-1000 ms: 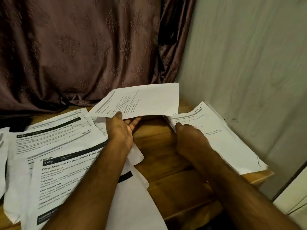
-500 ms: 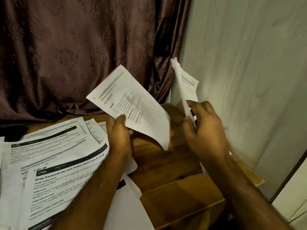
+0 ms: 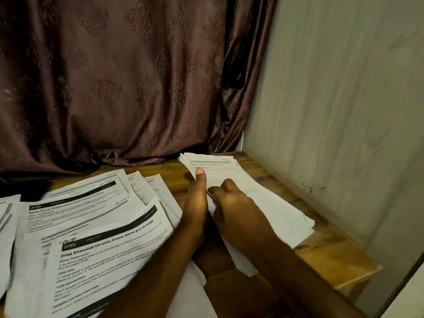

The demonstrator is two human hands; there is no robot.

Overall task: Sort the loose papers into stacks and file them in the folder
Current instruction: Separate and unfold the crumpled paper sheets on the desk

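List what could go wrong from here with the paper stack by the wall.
1. The stack by the wall has fanned, uneven edges, and its near corner reaches the table edge; a push from the right hand might slide sheets off.
2. The left hand lies between this stack and the loose overlapping papers; pulling back could drag a loose sheet in and mix the sorting.
3. No folder is visible, so filing may mean lifting an unsquared stack.

Both forearms are bare, with no sleeves showing. The left hand (image 3: 195,210) and right hand (image 3: 231,203) wear no gloves, rings or watch.
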